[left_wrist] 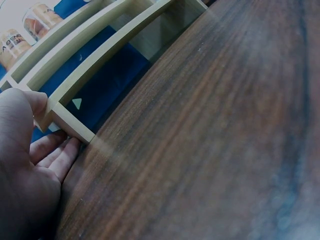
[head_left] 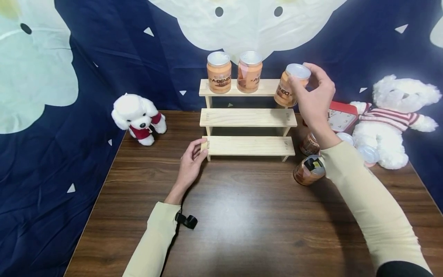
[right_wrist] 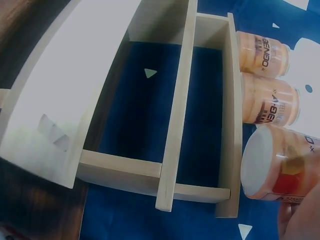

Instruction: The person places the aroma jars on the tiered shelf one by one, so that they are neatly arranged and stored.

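My right hand (head_left: 316, 96) grips an orange jar (head_left: 285, 92) with a clear lid near the right end of the top shelf; in the right wrist view the jar's pale base (right_wrist: 257, 162) shows close beside that shelf. Whether it touches the wood I cannot tell. Two like jars, one at the left (head_left: 219, 73) and one beside it (head_left: 250, 72), stand upright on the top tier. The light wooden three-step rack (head_left: 247, 146) has bare middle and bottom tiers. At its lower left end my left hand (head_left: 191, 159) pinches the bottom board between thumb and fingers.
More jars, one of them lying at the front (head_left: 304, 173), are partly hidden under my right forearm. A red clock (head_left: 342, 115) and a white teddy bear (head_left: 384, 123) are at the right. A white toy dog (head_left: 138, 115) sits left of the rack.
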Motion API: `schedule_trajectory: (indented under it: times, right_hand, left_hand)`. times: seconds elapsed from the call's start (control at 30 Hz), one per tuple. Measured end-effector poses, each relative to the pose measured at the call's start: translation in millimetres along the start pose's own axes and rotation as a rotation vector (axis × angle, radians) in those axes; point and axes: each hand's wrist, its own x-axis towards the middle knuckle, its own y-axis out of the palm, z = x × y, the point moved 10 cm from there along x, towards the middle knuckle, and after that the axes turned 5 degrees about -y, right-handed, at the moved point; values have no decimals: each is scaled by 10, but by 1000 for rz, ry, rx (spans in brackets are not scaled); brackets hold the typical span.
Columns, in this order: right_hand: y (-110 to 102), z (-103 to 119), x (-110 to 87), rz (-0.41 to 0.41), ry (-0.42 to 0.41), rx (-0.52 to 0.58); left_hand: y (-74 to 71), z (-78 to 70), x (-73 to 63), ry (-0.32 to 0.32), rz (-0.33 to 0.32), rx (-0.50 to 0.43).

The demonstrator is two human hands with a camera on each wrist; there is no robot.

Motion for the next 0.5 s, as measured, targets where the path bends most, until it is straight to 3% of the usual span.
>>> schedule_trajectory:
  times: [0.5]
  right_hand:
    - [133, -249, 178, 45, -54, -105]
  left_hand:
    - [-3, 6, 5, -1, -1, -9]
